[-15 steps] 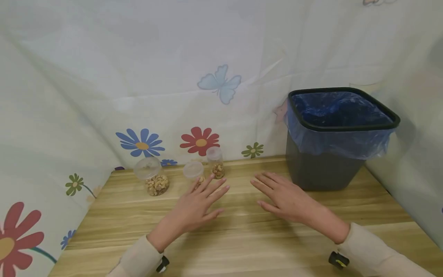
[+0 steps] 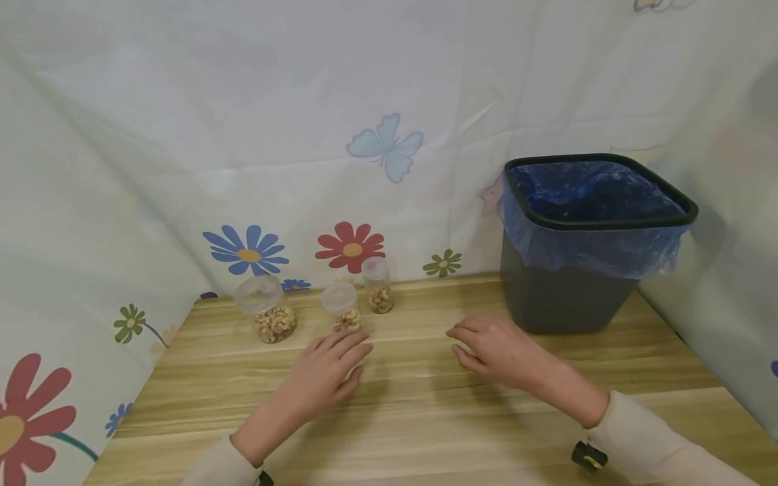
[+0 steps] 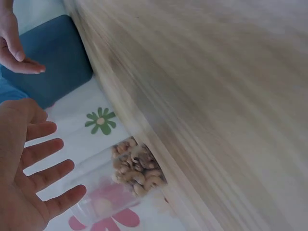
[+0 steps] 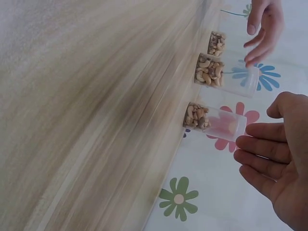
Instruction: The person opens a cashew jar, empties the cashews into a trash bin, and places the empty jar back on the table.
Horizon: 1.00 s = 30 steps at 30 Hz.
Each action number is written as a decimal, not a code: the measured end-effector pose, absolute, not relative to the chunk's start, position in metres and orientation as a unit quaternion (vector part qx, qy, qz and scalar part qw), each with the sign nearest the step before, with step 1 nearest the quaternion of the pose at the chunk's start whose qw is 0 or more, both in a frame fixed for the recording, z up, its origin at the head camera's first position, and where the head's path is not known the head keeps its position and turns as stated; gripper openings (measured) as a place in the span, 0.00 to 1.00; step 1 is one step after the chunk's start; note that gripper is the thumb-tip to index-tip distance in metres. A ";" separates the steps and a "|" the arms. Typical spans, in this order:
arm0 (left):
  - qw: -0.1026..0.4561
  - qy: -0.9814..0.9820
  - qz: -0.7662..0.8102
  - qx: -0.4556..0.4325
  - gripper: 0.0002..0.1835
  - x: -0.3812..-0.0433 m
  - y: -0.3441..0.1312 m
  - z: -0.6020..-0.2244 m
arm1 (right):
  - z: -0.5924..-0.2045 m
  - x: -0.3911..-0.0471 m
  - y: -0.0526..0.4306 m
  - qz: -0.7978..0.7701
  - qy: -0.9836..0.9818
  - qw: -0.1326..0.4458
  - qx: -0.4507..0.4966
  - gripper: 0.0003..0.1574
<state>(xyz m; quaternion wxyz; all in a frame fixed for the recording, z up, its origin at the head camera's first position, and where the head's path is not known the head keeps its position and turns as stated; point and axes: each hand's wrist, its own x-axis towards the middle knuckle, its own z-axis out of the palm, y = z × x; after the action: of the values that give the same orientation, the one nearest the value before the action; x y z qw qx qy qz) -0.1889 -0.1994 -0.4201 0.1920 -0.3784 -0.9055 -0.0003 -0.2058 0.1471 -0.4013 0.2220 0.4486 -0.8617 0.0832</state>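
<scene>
My left hand (image 2: 322,374) hovers over the table in front of the middle jar (image 2: 340,305), its fingers relaxed and holding nothing. That jar is clear, with a pale lid and cashews at its bottom. A wide clear jar (image 2: 276,324) of nuts stands to its left, and a slim jar (image 2: 381,297) of nuts to its right; the right wrist view shows the slim jar (image 4: 197,116) too. Above the table in front of the bin, my right hand (image 2: 501,351) is bent slightly at the fingers and empty. In the left wrist view the left fingers (image 3: 53,173) are spread.
A dark grey bin (image 2: 565,304) lined with a blue bag (image 2: 595,250) stands at the back right of the wooden table (image 2: 413,432). A white cloth (image 2: 273,101) printed with flowers and a butterfly hangs behind and along the sides.
My left hand has drawn back toward the lower left, uncovering more of the middle jar, and its fingers have come closer together. The right hand's fingers have bent and lowered slightly.
</scene>
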 end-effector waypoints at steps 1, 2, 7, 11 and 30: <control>0.191 -0.908 -0.007 -0.373 0.22 -0.188 -0.203 -0.421 | -0.401 -0.206 0.147 0.085 -0.861 0.221 0.449 0.16; 0.190 -0.910 -0.014 -0.368 0.21 -0.187 -0.206 -0.422 | -0.401 -0.206 0.147 0.088 -0.862 0.218 0.448 0.16; 0.186 -0.922 -0.030 -0.338 0.19 -0.185 -0.221 -0.424 | -0.401 -0.205 0.145 0.098 -0.872 0.202 0.434 0.15; 0.184 -0.929 -0.044 -0.317 0.18 -0.187 -0.232 -0.427 | -0.401 -0.206 0.143 0.100 -0.877 0.195 0.428 0.16; 0.148 -0.949 -0.228 -0.160 0.27 -0.213 -0.251 -0.440 | -0.391 -0.217 0.104 0.095 -0.858 0.184 0.469 0.19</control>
<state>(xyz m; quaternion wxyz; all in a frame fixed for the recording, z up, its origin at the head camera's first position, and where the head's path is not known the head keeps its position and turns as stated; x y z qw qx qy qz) -0.2126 -0.2507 -0.4399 0.1475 -0.1604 -0.9489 -0.2284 -0.2171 0.1043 -0.3909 0.1835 0.4694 -0.8585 0.0952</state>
